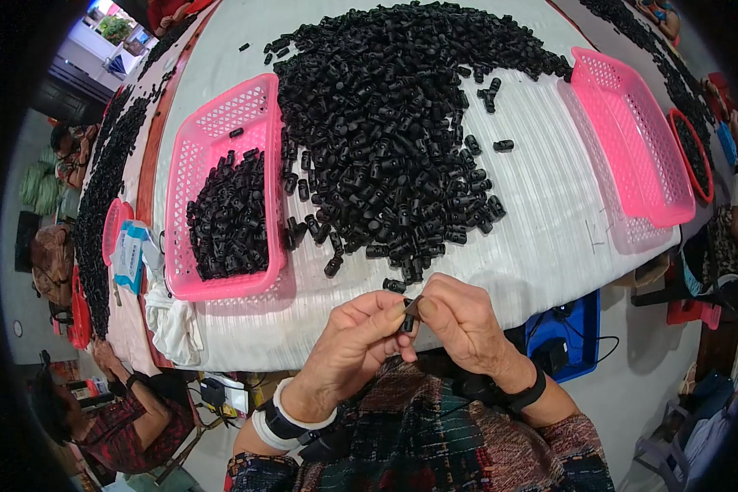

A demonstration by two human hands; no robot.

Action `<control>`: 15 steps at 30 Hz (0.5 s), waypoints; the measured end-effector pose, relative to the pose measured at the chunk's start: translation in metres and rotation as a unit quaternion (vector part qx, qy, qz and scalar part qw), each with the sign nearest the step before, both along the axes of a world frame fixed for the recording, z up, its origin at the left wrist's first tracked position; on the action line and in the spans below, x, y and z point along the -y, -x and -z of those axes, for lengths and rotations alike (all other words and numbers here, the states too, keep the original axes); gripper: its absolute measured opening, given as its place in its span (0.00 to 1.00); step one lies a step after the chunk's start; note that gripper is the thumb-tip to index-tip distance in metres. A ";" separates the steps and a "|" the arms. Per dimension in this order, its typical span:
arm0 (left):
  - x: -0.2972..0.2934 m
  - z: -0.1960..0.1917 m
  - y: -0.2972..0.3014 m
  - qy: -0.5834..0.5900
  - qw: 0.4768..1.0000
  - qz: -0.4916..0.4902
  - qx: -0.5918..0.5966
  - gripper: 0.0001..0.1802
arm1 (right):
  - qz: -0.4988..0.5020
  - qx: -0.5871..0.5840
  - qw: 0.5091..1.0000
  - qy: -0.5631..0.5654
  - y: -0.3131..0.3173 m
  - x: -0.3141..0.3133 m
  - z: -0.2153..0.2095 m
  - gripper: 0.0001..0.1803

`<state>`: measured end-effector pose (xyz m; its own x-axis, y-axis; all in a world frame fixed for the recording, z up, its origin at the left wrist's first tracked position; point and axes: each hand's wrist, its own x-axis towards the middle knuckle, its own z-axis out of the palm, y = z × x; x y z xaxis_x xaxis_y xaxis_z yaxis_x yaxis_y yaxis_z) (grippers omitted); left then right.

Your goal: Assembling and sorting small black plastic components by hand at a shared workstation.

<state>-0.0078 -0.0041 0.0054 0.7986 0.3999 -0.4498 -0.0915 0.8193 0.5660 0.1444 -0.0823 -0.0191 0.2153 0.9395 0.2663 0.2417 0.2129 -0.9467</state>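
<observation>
Black plastic piece (407, 316) pinched between both hands at table's near edge, long axis roughly upright, tilted slightly right; left hand (361, 340) closed on lower part, fingers curled; right hand (459, 320) closed on upper end with thumb and forefinger; hands touching, equally near piece; big heap of same black parts (394, 123) just beyond fingertips on white table (549, 197); pink basket (221, 189) part-filled, far left of hands; empty pink basket (631, 139) far right

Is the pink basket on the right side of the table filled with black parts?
No, the right pink basket shows only its bare mesh bottom, while the left pink basket holds black parts.
</observation>
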 end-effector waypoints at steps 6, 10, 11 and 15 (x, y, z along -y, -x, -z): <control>0.000 0.000 0.000 -0.005 1.000 -0.007 -0.011 0.10 | 0.018 0.036 0.999 -0.002 0.001 0.000 -0.001 0.10; 0.001 -0.002 -0.001 -0.010 1.000 -0.008 -0.026 0.10 | 0.025 0.060 0.998 -0.003 -0.001 0.000 0.000 0.10; 0.001 -0.002 -0.002 -0.010 1.000 -0.008 -0.027 0.10 | 0.025 0.060 0.998 -0.003 -0.001 0.000 0.001 0.10; 0.002 0.000 -0.001 -0.008 0.999 -0.007 -0.045 0.09 | 0.021 0.078 0.997 0.002 -0.002 0.000 0.006 0.11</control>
<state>-0.0068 -0.0058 0.0054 0.7492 0.4190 -0.5129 -0.0517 0.8092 0.5853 0.1463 -0.0827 -0.0254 0.2108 0.9315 0.2965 0.3943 0.1966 -0.8977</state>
